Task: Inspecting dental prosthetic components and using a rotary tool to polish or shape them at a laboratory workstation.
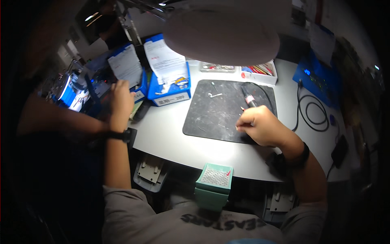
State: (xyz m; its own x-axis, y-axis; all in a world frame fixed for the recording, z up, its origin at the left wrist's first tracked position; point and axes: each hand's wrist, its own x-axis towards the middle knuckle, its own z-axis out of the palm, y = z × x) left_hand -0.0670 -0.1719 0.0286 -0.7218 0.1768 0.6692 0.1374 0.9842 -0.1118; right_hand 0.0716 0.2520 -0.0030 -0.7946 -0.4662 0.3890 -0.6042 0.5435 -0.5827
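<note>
Tool (250,99), slim and dark with a pale pinkish band, lay on the dark mat (195,122), just beyond the right hand (260,125)! That hand hovered over the mat's right side, fingers curled in, thumb and forefinger drawn nearly together; whether anything small sat between those tips, you could not tell. Up near the top of the mat, two small metal pieces (215,95) lay close to each other, well apart from the hand. Over to the left, the left hand (123,99) was stretched out to the left blue bin (139,96), blurred, its fingers looking loosely bent; its grip, or any touch, could not be made out. Right beside it stood another blue bin (152,87), a printed sheet (165,61) upright at its back and a small packet (181,83) inside. Behind the mat sat a clear box (217,68) and a white box (266,78) full of coloured sticks, and the big round lamp (221,34) hung above. Out on the right, a black cable (317,130) lay looped on the white table (162,132), near a blue case (315,79). Down at the near edge, a pale green box (213,191); far left, another person's forearm (61,121) reached in.
</note>
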